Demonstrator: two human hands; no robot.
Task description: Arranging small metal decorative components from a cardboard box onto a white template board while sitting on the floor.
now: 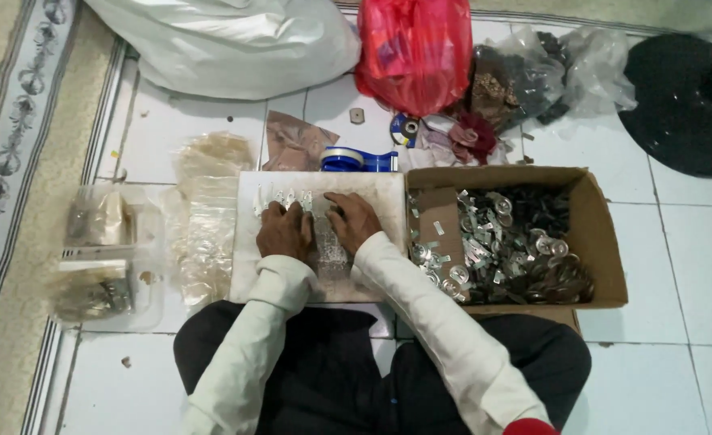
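Note:
My left hand (284, 229) and my right hand (352, 219) rest side by side on a flat white board (372, 193) on the tiled floor in front of my knees. Between and under the fingers lies a cluster of small shiny metal pieces (329, 251). A short row of the same pieces (282, 196) lines the board's far edge above my left hand. Both hands press fingers down on the pieces; whether either grips one is hidden. A cardboard box (603, 242) to the right holds a heap of metal parts (505, 246).
A blue tape dispenser (357, 159) lies behind the board. Clear plastic bags (204, 217) and a clear container (110, 258) sit to the left. A white sack (227, 40), a red bag (414, 50), more bags and a black object (690, 101) line the back.

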